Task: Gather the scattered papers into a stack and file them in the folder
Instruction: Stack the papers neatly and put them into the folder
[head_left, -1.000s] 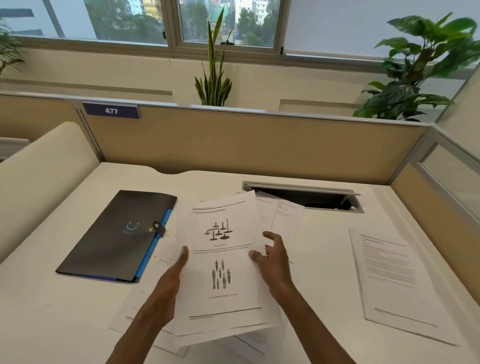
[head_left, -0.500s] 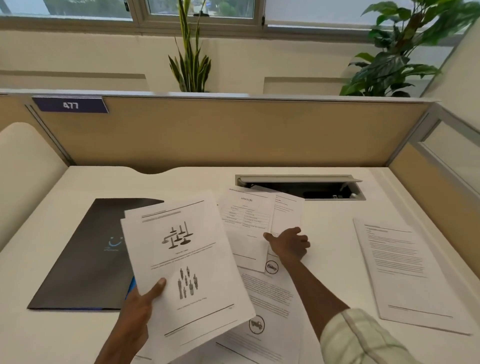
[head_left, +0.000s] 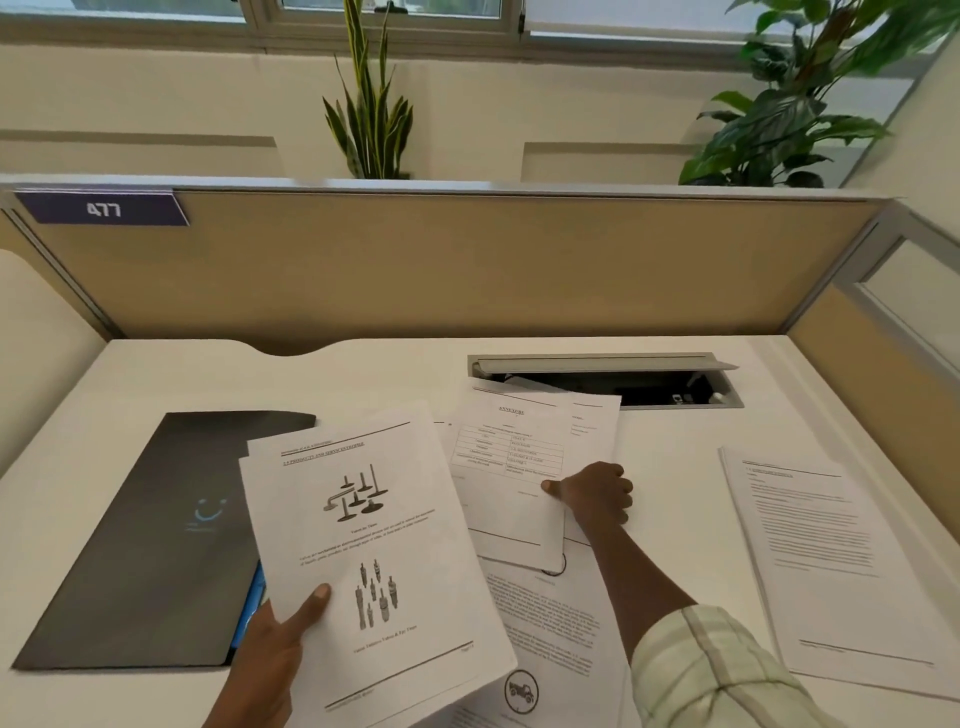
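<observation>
My left hand (head_left: 275, 657) holds a few sheets, the top one a printed page with valve pictures (head_left: 363, 551), lifted over the desk's near left. My right hand (head_left: 592, 493) pinches the right edge of an annexure sheet with a table (head_left: 511, 467) in the desk's middle. Another sheet (head_left: 597, 421) lies under it, and a text page with a round vehicle logo (head_left: 550, 623) lies nearer to me. A separate set of text pages (head_left: 821, 561) rests at the right. The dark folder (head_left: 150, 540) lies shut at the left, partly covered by the held sheets.
An open cable hatch (head_left: 602, 382) is set in the white desk (head_left: 363, 379) behind the papers. Tan partition panels (head_left: 467, 270) wall the desk at the back and right, with a label reading 477 (head_left: 104, 209). Potted plants stand beyond.
My left hand carried the valve page left, over the folder. My right hand let go of it, reached forward and closed on the annexure sheet's edge. The camera tilted down.
</observation>
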